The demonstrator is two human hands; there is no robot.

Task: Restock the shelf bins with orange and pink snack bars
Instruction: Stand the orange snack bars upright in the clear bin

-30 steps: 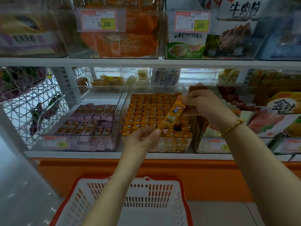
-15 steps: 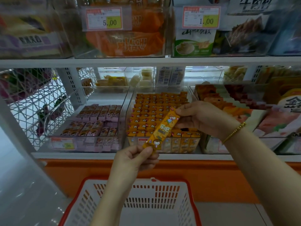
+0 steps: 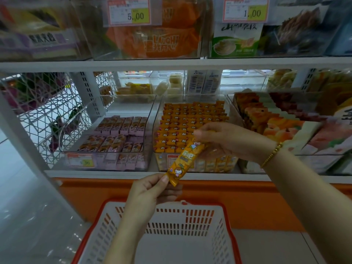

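The white shelf [image 3: 106, 173] carries a pink-bar bin [image 3: 112, 161] beside an orange-bar bin [image 3: 219, 165].

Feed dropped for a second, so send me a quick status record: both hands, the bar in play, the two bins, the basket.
left hand: pinches the lower end of the orange snack bar
right hand: pinches the bar's upper end
orange snack bar: tilted, in front of the orange bin, not yet in it
orange bin: middle of the shelf, packed with rows of orange bars
pink bin: to its left, partly filled
basket: white with a red rim, below the hands
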